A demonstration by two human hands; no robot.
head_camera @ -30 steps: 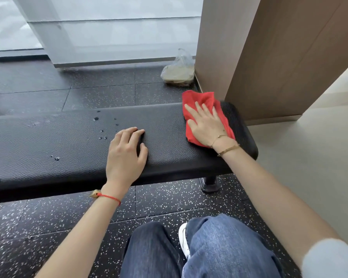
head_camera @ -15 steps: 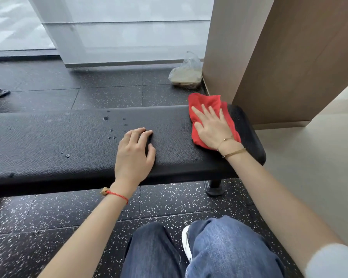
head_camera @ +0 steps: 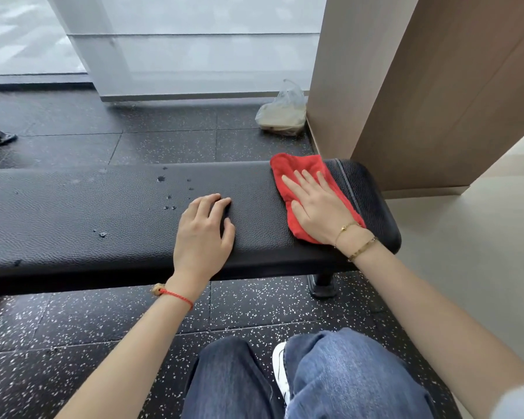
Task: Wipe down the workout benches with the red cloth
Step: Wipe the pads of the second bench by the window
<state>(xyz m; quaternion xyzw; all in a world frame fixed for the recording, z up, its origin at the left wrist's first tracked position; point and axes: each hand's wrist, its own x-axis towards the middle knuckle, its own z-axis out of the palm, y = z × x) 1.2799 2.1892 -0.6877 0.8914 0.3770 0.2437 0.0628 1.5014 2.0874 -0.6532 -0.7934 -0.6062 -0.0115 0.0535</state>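
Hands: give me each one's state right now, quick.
Left hand: open, empty, fingers curled, resting on the black bench.
Right hand: open, flat, fingers spread, pressing the red cloth onto the bench's end.

The table [head_camera: 109, 225] top lies bare to the left of the left hand [head_camera: 202, 237], marked only by a few small chips, so a sweep that way meets nothing. Between the two hands a strip of pad is free. The right hand [head_camera: 318, 210] lies flat on the red cloth [head_camera: 297, 167] near the table's right end, where the wooden wall panel [head_camera: 436, 101] stands just behind. A plastic bag [head_camera: 282, 113] sits on the floor beyond the table.
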